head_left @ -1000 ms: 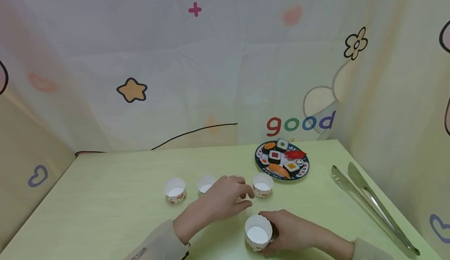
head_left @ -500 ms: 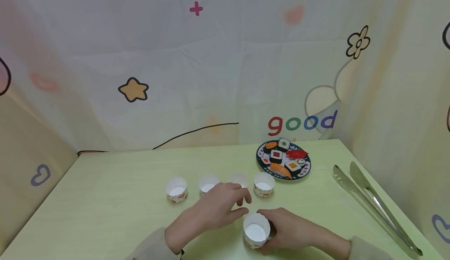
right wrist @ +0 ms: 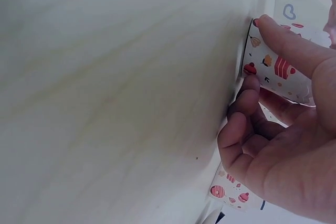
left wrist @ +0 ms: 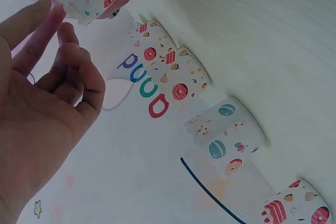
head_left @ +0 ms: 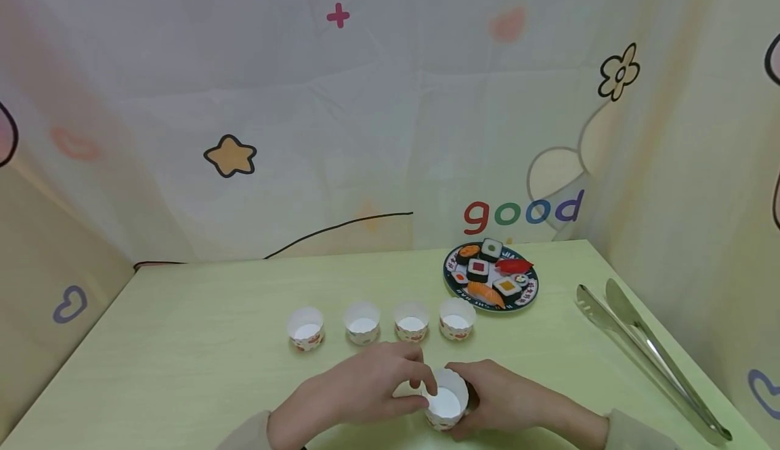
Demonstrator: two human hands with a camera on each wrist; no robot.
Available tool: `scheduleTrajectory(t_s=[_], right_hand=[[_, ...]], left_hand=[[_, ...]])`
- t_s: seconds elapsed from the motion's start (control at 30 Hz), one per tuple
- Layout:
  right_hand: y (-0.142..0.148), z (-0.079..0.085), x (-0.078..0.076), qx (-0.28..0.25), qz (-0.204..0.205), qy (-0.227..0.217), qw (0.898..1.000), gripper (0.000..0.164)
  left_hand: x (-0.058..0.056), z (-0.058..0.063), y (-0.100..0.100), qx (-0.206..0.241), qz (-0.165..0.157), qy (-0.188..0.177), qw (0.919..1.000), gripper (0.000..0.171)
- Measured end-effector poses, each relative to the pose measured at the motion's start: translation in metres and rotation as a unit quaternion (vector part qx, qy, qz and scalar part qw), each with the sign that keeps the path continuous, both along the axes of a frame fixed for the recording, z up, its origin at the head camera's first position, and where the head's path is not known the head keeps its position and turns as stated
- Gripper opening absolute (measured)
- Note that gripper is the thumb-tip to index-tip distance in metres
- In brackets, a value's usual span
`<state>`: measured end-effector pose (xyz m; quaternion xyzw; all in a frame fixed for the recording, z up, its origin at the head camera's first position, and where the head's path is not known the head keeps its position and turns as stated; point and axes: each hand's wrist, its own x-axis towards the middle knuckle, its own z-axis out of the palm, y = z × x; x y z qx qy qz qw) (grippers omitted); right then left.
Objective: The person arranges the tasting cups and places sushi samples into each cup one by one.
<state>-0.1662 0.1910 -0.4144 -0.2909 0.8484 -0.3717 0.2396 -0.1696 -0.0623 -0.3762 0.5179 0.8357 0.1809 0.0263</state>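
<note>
Near the front of the table, my right hand (head_left: pixel 506 399) grips a white paper baking cup (head_left: pixel 446 409) printed with cakes and donuts. In the right wrist view its thumb lies along the cup's side (right wrist: pixel 270 59), with the other fingers curled beneath. My left hand (head_left: pixel 372 386) hovers to the left of this cup, index fingertip over the rim and thumb by its left edge. Its fingers are loosely bent; whether they touch the rim is hard to tell. Behind stand a row of similar cups, among them a far-left cup (head_left: pixel 306 329) and a far-right cup (head_left: pixel 457 320).
A round dark-rimmed plate (head_left: pixel 529 298) carrying several sushi pieces sits at the back right. Metal tongs (head_left: pixel 652 355) lie along the right side of the light green table (head_left: pixel 183 342). A printed curtain (head_left: pixel 365 111) hangs behind and at both sides.
My left hand has moved back from the third cup in the row to the rim of the cup in my right hand. That row cup is now uncovered. The right hand stays almost still.
</note>
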Motion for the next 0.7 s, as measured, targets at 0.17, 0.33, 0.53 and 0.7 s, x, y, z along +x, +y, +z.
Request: scheduleTrajectory(t_s=[0.17, 0.33, 0.53, 0.7], right_hand=[[0.000, 0.000, 0.000, 0.000, 0.001, 0.002, 1.000, 0.042], [0.000, 0.000, -0.001, 0.002, 0.002, 0.000, 1.000, 0.042], [0.000, 0.000, -0.001, 0.002, 0.002, -0.001, 1.000, 0.042], [0.000, 0.001, 0.000, -0.003, 0.004, 0.003, 1.000, 0.043]], left_hand=[[0.002, 0.000, -0.002, 0.001, -0.020, 0.015, 0.9997, 0.013], [0.002, -0.003, -0.001, 0.006, -0.037, 0.022, 0.9991, 0.012], [0.001, -0.007, 0.001, 0.013, -0.051, 0.026, 0.9983, 0.007], [0.000, -0.010, 0.002, 0.024, -0.061, 0.036, 0.9972, 0.005]])
